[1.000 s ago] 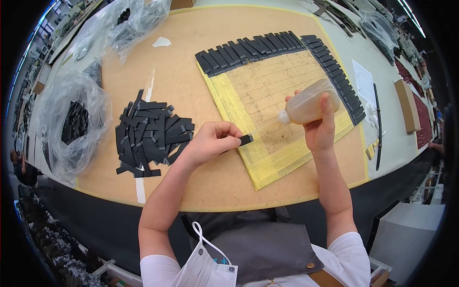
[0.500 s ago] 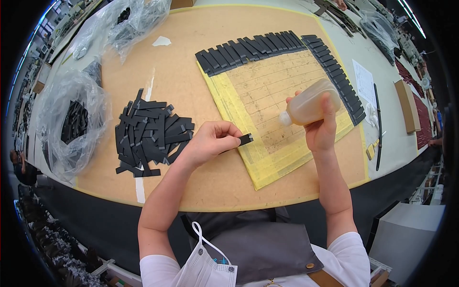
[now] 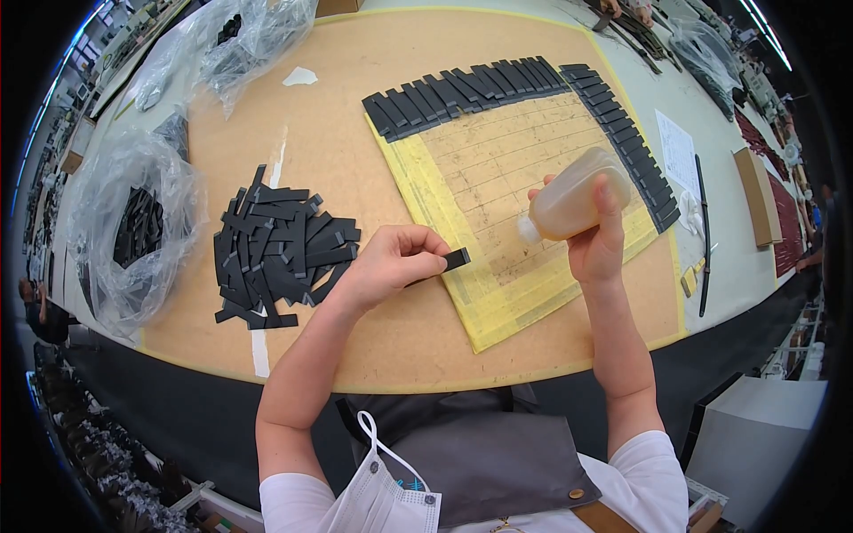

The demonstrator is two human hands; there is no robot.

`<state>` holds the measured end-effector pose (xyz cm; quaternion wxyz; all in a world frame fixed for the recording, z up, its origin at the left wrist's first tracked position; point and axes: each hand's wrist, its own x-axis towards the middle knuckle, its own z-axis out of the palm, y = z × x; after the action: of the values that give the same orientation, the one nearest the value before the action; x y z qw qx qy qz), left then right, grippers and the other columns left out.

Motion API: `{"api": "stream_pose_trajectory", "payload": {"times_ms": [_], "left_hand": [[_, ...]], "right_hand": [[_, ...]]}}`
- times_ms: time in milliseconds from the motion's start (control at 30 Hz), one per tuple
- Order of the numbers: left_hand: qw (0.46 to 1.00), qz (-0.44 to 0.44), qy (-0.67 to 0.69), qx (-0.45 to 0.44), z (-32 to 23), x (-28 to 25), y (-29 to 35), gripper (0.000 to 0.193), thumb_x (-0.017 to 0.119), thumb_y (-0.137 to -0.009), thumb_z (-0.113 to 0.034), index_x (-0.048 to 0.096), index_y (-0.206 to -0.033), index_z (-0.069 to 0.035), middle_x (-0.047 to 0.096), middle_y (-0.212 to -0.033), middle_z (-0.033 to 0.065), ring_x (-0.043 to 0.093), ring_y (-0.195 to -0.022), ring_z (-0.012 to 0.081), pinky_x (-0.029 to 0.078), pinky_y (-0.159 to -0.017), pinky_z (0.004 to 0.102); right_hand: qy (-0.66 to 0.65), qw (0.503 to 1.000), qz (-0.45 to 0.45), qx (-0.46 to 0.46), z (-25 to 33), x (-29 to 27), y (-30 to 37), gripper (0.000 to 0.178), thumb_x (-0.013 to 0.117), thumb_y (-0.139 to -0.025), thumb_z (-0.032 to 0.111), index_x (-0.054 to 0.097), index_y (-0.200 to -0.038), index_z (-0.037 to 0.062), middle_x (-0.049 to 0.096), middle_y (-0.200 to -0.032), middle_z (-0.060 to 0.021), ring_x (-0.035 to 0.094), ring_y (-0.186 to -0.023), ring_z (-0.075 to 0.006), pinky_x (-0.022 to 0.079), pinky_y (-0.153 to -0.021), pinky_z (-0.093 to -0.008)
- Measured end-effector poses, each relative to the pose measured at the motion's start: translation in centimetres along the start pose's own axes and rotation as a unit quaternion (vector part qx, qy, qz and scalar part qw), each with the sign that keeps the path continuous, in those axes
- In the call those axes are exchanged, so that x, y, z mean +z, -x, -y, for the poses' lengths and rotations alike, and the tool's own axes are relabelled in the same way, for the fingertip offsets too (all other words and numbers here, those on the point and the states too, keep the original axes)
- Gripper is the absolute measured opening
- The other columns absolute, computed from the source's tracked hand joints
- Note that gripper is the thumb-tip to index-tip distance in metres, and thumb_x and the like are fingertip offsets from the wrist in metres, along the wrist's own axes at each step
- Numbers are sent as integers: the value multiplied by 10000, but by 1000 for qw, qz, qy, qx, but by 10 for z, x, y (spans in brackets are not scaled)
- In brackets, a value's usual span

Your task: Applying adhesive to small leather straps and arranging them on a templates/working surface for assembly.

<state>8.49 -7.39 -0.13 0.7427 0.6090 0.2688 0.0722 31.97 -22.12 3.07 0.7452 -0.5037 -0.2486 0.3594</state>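
Between thumb and fingers, my left hand [image 3: 397, 260] pinches a short black strip [image 3: 457, 258], its end pointing right over the left edge of a board [image 3: 487, 322] covered in yellow tape. My right hand [image 3: 597, 238] is wrapped round a translucent squeeze bottle [image 3: 582, 194] of amber liquid. Its white cap [image 3: 528, 229] points down and left, above the board and apart from the strip. Similar black strips [image 3: 462, 89] lie side by side along the board's far edge, and more strips [image 3: 628, 147] line its right edge. A loose pile of black strips [image 3: 284, 244] lies left of my left hand.
An opened clear plastic bag [image 3: 173, 240] with black strips inside stands at the left, another plastic bag [image 3: 253, 44] at the far left. Right of the board are a paper sheet [image 3: 678, 151], a thin black rod [image 3: 703, 240] and a cardboard box [image 3: 757, 197]. Another person's hands [image 3: 613, 7] show at the far edge.
The bottle in my right hand has shifted slightly left and down. The pale mark at the tip of the strip no longer shows. At the far edge, the other person's hands have moved.
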Motion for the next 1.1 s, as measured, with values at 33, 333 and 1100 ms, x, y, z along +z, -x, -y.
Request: {"api": "stream_pose_trajectory", "payload": {"times_ms": [33, 333, 1100], "left_hand": [[1000, 1, 7, 0, 0, 0, 0, 157, 676, -830, -120, 701, -926, 1, 597, -729, -54, 483, -621, 8, 345, -547, 189], [1000, 3, 8, 0, -2, -1, 1, 157, 677, -834, -114, 706, -936, 2, 604, -729, -52, 482, -614, 4, 340, -543, 184], [916, -157, -362, 79, -60, -85, -120, 140, 785, -793, -72, 741, -901, 6, 735, -853, 83, 664, -775, 132, 540, -732, 275]], "right_hand": [[5, 1000, 14, 7, 0, -1, 0, 811, 664, -884, 599, 381, -1389, 30, 609, -1178, -197, 664, -1094, -386, 545, -960, -461], [-24, 999, -28, -3, -1, 3, -1, 817, 657, -890, 597, 362, -1400, 31, 583, -1231, -201, 657, -1107, -385, 534, -987, -458], [-134, 987, -77, 43, 11, -7, -16, 735, 665, -843, 654, 453, -1278, 102, 638, -1086, -131, 690, -1015, -334, 562, -833, -440]]}}
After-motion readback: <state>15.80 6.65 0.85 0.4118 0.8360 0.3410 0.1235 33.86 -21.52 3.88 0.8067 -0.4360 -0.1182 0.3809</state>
